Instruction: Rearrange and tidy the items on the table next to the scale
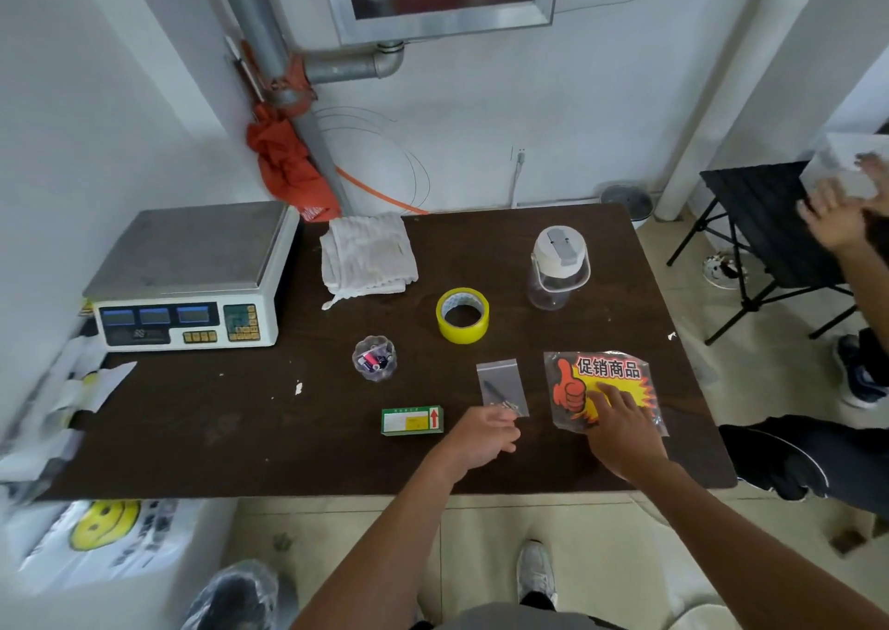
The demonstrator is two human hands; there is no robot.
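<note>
hands first, what's on your feed?

– on my screen the left hand [486, 437] is over the near part of the table [240, 437], thumb and fingers curled together, pinching the near edge of the small zip bag [500, 384]. the right hand [623, 432] lies flat, fingers straight and slightly spread, pressing on the near part of the promo sign packet [606, 372].

and around them?

– i see a green box [412, 420] just left of the left hand, not touching it. farther in, a small clear cup [374, 357] with small items inside, then the yellow tape roll [463, 314] lying flat mid-table. beyond that a clear bottle [558, 268] with a white lid stands upright on the right, a folded white cloth [368, 256] lies at the far edge, and the scale [192, 273] sits in the far left corner, just beside the cloth.

anyone else?

– a second person's hands [834, 218] at the far right, over a black folding table [760, 225]. they're blurred, so i can't tell their grip.
</note>
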